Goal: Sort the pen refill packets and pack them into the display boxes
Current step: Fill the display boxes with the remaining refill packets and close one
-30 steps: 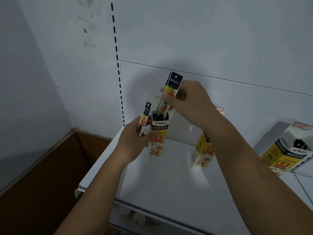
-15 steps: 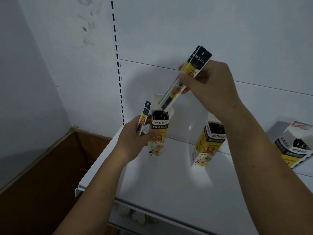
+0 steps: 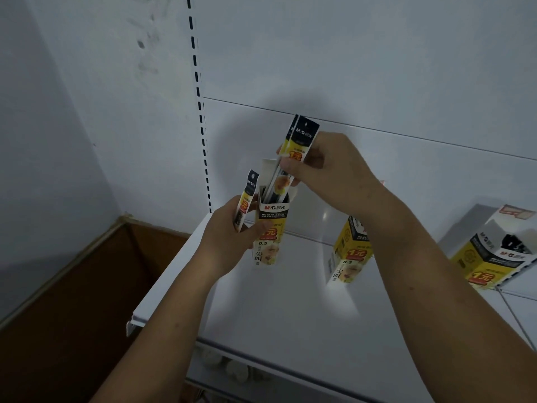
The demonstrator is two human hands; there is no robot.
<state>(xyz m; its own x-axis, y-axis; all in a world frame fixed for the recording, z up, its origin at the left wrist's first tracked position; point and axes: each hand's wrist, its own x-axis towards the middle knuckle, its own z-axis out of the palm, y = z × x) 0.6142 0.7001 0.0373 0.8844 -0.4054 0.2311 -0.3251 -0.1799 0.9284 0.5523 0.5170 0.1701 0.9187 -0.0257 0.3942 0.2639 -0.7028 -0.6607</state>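
Now: two refill packets part-way into a display box

Largest first: pale back panel point(image 3: 348, 53) filling the far side, with a slotted upright point(image 3: 200, 112) running down its left part. Next, white shelf point(image 3: 290, 321) spreading from near centre to far right, front rim on the near side. Left of and below the shelf, brown cardboard carton point(image 3: 72, 301), open at the top. Over the shelf, three yellow, black and white display boxes. Left display box point(image 3: 271, 251) upright at the far left, contact between its base and the shelf not determinable. Middle display box point(image 3: 348, 257) upright, well apart to the right, partly hidden behind the right forearm. Right display box point(image 3: 491, 269) tilted at the far right edge, mouth open, dark contents inside. Left hand point(image 3: 229, 242) gripping the left display box, thumb curled across its printed front, remaining fingers hidden behind. Same hand also holding a single packet point(image 3: 247, 199) upright just left of the box. Right hand point(image 3: 334, 167) above the box mouth, thumb and fingers pinched tightly on two refill packets point(image 3: 302, 138) held together, black headers uppermost. Lower ends of the pair already inside the open mouth of the left display box, among dark refills.
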